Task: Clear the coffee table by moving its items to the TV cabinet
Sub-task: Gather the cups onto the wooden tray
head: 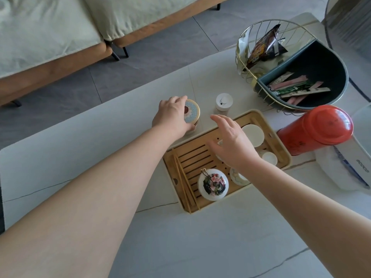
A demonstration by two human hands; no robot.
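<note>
On the table [100,167], the right hand [232,145] hovers with fingers spread over the tray [180,197] of cups. Beyond it, the left hand [172,117] grips the jar [191,111]. The lid may be loose and could slip off when lifted.

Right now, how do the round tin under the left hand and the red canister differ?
The round tin stands upright on the coffee table, gripped by the left hand; the red canister lies on its side, untouched. The tin has a pale blue, gold-rimmed lid and looks smaller; the canister is plain red. Both sit beside the bamboo tray.
</note>
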